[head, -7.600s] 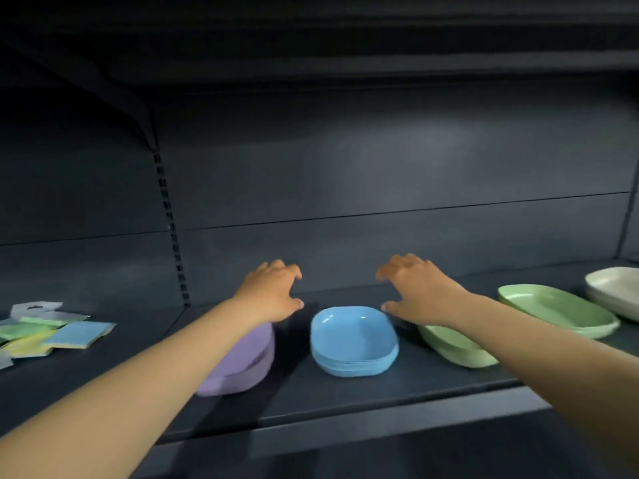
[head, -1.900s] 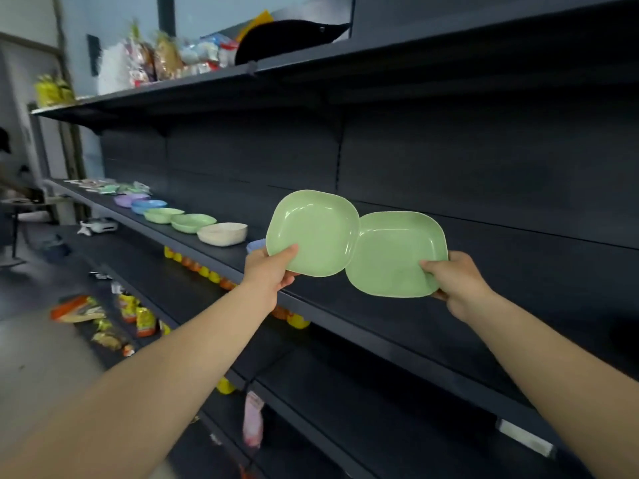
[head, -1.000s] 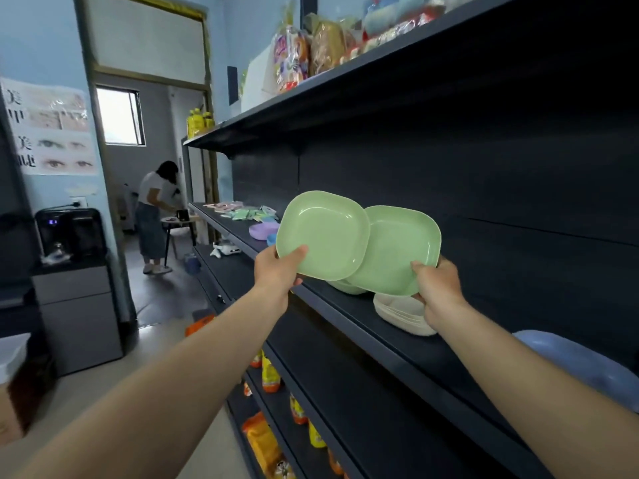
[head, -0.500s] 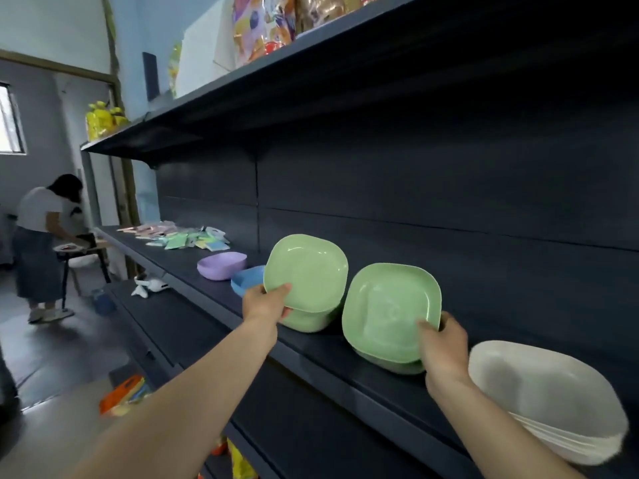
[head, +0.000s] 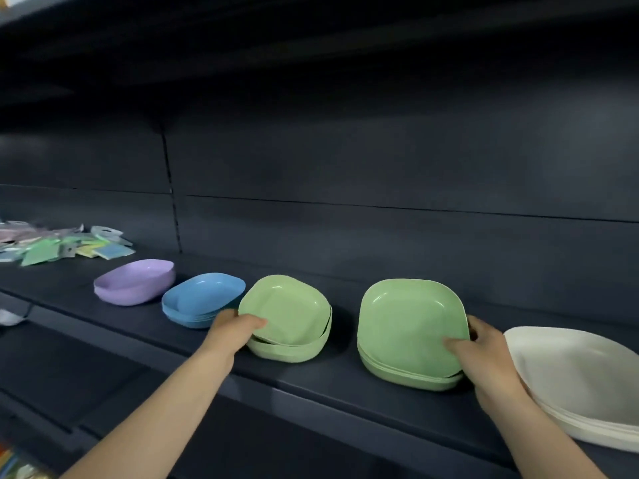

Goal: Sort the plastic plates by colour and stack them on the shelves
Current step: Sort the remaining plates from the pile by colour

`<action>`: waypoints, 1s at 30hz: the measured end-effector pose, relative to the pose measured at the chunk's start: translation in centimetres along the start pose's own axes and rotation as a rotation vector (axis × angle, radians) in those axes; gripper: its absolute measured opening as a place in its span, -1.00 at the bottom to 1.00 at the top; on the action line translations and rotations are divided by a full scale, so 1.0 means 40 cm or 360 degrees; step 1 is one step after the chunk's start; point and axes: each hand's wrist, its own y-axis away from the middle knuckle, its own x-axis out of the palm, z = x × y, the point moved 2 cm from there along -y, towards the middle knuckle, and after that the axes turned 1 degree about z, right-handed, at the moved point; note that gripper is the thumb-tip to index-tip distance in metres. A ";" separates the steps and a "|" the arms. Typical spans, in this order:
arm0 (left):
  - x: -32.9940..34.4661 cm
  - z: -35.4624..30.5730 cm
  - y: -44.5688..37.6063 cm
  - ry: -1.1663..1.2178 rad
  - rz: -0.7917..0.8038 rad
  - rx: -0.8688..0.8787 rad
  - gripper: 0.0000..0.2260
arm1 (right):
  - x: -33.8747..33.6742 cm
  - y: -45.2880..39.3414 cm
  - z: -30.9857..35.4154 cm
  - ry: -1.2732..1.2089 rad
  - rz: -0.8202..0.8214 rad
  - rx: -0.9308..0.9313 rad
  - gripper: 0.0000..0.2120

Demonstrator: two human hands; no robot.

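A dark shelf (head: 345,382) is lined with plate stacks. A green plate (head: 287,307) is pinched by the left hand (head: 231,328); another green plate (head: 408,323) is gripped by the right hand (head: 484,354).

Two green plates (head: 287,305) (head: 411,326) sit tilted atop separate green stacks (head: 294,350) (head: 408,378).
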 end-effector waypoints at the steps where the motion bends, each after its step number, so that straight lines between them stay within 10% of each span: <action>1: -0.002 0.011 -0.003 -0.0006 0.0016 -0.0002 -0.78 | -0.001 -0.003 -0.002 -0.0002 0.0010 0.0015 -0.66; 14: 0.005 0.043 -0.005 -0.0117 0.0164 0.0192 -0.27 | 0.003 -0.026 -0.049 -0.0085 0.0097 0.0153 -0.53; 30: 0.008 0.011 0.006 -0.0454 0.0381 0.0119 -0.38 | 0.004 -0.033 -0.054 0.0042 0.0316 0.0175 -0.36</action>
